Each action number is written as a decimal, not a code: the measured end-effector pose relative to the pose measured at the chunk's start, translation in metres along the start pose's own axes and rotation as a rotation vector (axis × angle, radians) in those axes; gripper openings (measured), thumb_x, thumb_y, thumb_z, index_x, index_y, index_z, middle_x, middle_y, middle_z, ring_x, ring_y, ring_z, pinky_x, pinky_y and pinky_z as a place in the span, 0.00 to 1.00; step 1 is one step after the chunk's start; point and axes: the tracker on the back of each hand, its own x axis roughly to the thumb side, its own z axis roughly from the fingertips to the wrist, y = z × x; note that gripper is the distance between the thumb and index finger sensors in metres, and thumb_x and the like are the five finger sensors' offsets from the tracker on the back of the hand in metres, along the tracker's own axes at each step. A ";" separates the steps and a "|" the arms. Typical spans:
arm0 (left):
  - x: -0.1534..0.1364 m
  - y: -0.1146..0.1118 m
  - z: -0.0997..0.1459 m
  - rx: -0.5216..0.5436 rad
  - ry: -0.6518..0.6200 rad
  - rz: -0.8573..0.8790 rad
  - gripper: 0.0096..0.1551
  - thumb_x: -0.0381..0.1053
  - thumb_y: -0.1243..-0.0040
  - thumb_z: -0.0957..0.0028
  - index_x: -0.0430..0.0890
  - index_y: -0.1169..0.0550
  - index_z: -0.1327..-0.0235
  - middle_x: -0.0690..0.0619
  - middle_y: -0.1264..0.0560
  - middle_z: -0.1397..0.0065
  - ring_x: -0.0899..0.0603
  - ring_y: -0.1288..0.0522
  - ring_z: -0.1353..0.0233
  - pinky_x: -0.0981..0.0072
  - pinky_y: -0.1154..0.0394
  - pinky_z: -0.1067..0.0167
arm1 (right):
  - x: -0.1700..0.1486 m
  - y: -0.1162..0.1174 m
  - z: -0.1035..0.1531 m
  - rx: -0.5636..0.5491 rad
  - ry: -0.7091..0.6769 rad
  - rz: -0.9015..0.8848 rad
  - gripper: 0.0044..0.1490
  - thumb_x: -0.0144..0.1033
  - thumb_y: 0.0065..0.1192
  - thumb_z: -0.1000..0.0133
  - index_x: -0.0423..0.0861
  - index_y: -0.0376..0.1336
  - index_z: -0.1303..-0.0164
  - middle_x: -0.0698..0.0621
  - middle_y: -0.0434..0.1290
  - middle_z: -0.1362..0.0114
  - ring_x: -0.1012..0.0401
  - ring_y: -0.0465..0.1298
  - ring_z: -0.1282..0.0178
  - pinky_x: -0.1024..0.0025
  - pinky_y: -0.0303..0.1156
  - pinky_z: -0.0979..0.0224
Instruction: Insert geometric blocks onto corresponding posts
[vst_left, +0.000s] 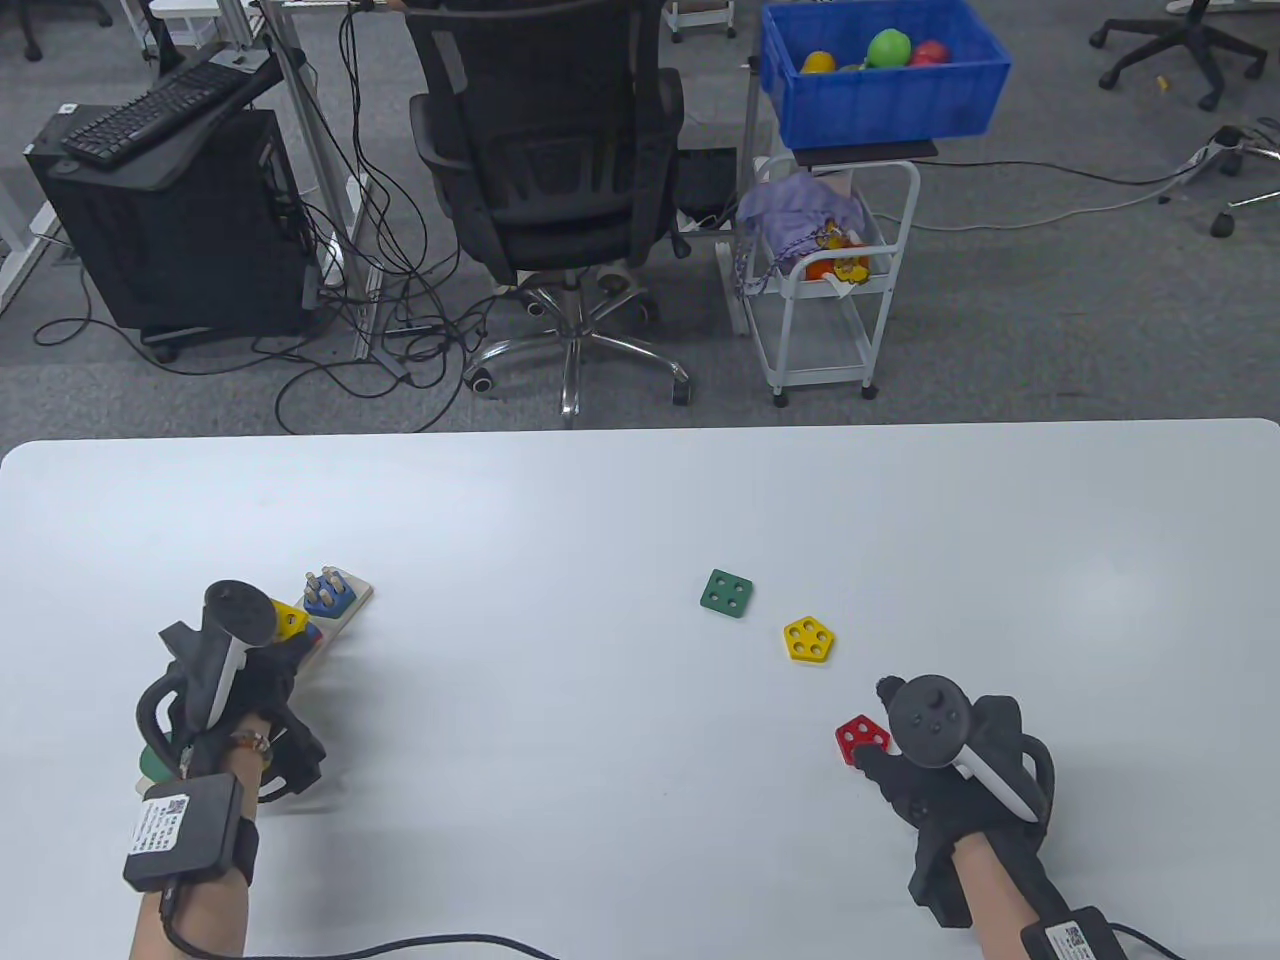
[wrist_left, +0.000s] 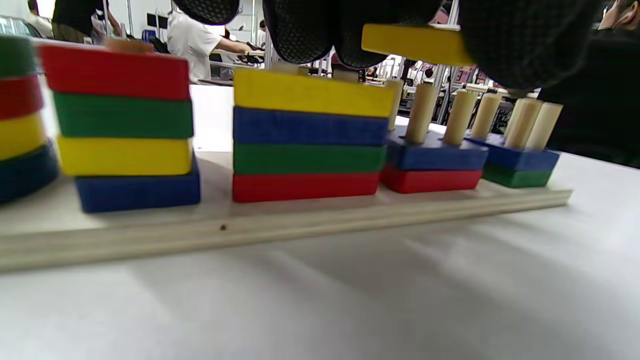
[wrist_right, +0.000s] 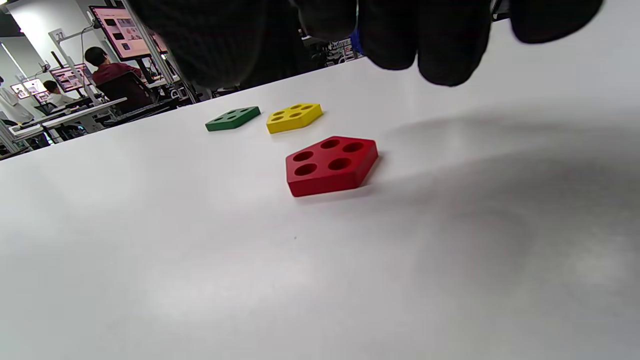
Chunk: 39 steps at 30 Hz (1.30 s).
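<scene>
A wooden post board (vst_left: 352, 606) lies at the table's left and carries several stacks of coloured blocks (wrist_left: 310, 135). My left hand (vst_left: 280, 642) grips a yellow block (wrist_left: 415, 44) and holds it level at the tips of the posts over a red and blue pair (wrist_left: 432, 162). The yellow block also shows in the table view (vst_left: 290, 620). A red pentagon block (vst_left: 860, 738) lies flat on the table. My right hand (vst_left: 878, 762) hovers just beside it, and its fingers (wrist_right: 440, 50) hang above the block (wrist_right: 330, 165) without touching it.
A green square block (vst_left: 726, 592) and a yellow pentagon block (vst_left: 809, 640) lie loose mid-table, beyond the red one. A blue and green pair (wrist_left: 520, 165) sits on the board's end posts. An office chair (vst_left: 545, 170) and a cart (vst_left: 830, 290) stand past the far edge.
</scene>
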 end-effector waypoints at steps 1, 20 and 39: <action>0.002 -0.002 -0.001 0.009 0.009 -0.026 0.46 0.65 0.32 0.54 0.61 0.39 0.23 0.61 0.34 0.19 0.46 0.35 0.16 0.39 0.41 0.20 | 0.000 0.001 0.000 0.005 0.001 0.002 0.48 0.49 0.62 0.46 0.39 0.50 0.22 0.31 0.59 0.22 0.33 0.66 0.27 0.27 0.61 0.32; 0.006 -0.010 -0.002 -0.006 0.000 -0.062 0.50 0.64 0.34 0.53 0.64 0.45 0.20 0.62 0.47 0.11 0.42 0.48 0.10 0.34 0.51 0.18 | 0.004 0.009 -0.002 0.044 -0.013 0.019 0.47 0.50 0.60 0.45 0.39 0.50 0.21 0.31 0.59 0.22 0.33 0.66 0.27 0.27 0.61 0.32; 0.056 -0.025 0.139 -0.104 -0.722 -0.008 0.37 0.67 0.47 0.47 0.61 0.36 0.22 0.57 0.39 0.13 0.41 0.40 0.13 0.37 0.43 0.21 | 0.013 0.036 -0.015 0.061 0.064 0.274 0.45 0.50 0.62 0.46 0.42 0.53 0.23 0.34 0.60 0.21 0.35 0.66 0.26 0.31 0.63 0.32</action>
